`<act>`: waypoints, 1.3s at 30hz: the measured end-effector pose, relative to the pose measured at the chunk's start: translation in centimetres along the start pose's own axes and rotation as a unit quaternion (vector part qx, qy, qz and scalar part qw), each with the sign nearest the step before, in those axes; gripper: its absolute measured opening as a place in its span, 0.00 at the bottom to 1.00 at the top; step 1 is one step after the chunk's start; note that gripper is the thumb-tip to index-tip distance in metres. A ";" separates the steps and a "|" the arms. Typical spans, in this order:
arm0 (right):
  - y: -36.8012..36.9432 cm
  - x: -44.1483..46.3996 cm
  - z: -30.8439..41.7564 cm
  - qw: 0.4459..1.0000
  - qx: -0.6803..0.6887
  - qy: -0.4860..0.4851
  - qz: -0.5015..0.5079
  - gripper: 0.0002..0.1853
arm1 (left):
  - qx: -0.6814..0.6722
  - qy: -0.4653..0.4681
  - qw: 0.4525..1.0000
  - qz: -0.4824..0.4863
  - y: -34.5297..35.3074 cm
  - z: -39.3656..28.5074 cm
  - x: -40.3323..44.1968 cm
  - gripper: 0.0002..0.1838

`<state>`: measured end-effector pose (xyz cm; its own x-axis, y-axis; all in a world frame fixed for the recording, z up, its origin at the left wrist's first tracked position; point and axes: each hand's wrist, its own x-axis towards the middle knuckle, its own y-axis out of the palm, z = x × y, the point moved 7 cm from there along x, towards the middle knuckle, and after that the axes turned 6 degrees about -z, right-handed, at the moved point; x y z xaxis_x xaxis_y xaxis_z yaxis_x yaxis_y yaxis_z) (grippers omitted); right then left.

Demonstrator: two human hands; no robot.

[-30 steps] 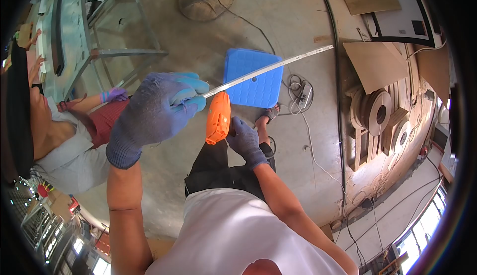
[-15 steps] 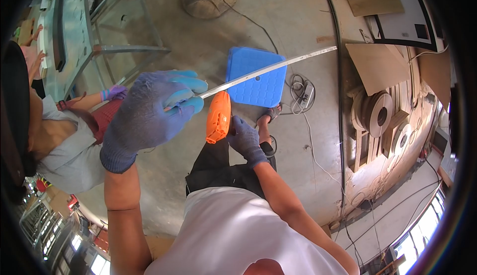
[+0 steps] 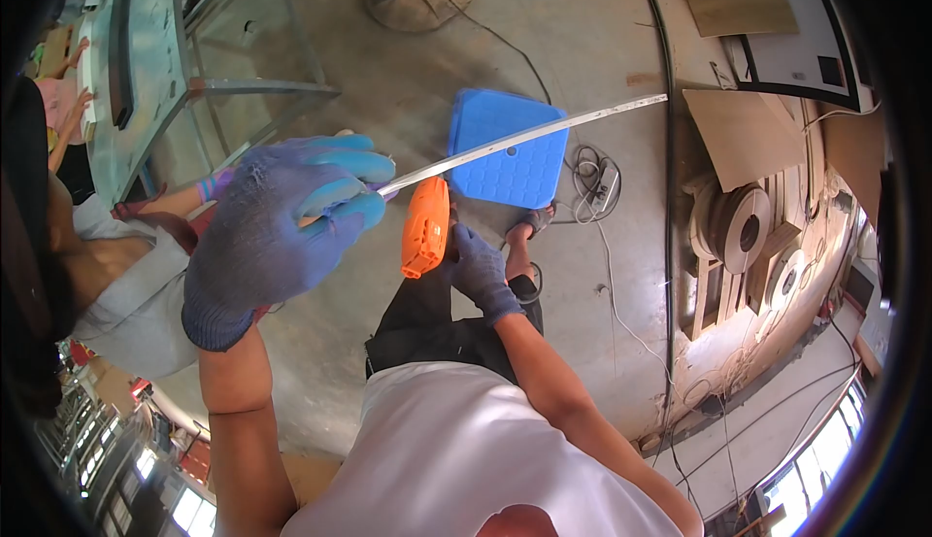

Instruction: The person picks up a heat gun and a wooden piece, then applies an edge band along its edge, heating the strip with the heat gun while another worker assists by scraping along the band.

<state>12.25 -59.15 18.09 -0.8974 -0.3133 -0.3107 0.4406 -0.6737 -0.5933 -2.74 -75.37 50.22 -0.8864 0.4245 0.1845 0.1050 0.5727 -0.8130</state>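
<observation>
My left hand (image 3: pixel 282 217), in a grey-blue glove with lighter blue fingertips, is raised at the left and closed on one end of a long, thin pale strip (image 3: pixel 544 134). The strip reaches up and to the right, crossing in front of a blue plastic stool (image 3: pixel 510 173) on the floor. My right hand (image 3: pixel 480 270), gloved too, is low by my legs. It is closed round the dark part of an orange power tool (image 3: pixel 425 229); its exact kind does not show. The tool is just below the strip.
Another person (image 3: pixel 126 275) is close on my left, beside a metal frame table (image 3: pixel 155 90). Behind the stool lie cables and a power strip (image 3: pixel 606 187). Rolls of edging (image 3: pixel 743 226) and boards (image 3: pixel 743 134) lean at the right. A round metal base (image 3: pixel 417 3) stands ahead.
My left hand has moved slightly left, drawing the strip's near end with it, and the strip now looks a little bowed. The right hand and the orange tool have hardly moved.
</observation>
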 end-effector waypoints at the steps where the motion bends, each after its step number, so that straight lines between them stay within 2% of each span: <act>1: 0.1 0.0 0.0 1.000 0.000 -0.002 -0.001 0.18 | 0.003 -0.005 1.000 -0.002 -0.2 -0.1 0.0 0.15; 5: 0.2 0.0 0.2 1.000 -0.002 -0.010 -0.008 0.18 | -0.015 -0.012 1.000 -0.005 -0.6 0.1 -0.2 0.11; 7: 0.1 0.1 0.3 1.000 -0.006 -0.011 -0.009 0.19 | -0.047 -0.079 0.995 0.027 -1.1 0.6 -0.2 0.08; 8: 0.1 0.1 0.3 1.000 -0.009 -0.009 -0.006 0.19 | -0.062 -0.113 0.991 0.043 -1.3 0.8 -0.3 0.10; 11: 0.3 0.2 0.4 1.000 -0.018 -0.003 0.007 0.19 | -0.068 -0.134 0.988 0.045 -1.7 0.8 -0.3 0.09; 39: 2.1 0.4 1.6 1.000 -0.008 0.004 0.027 0.19 | -0.020 -0.123 0.992 0.015 -4.9 -1.2 -1.0 0.07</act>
<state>12.79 -61.76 17.96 -0.8724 -0.3429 -0.3484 0.4883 -0.6447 -0.5882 -1.82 -77.74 54.72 -0.9655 0.2600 0.0170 0.1455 0.5920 -0.7927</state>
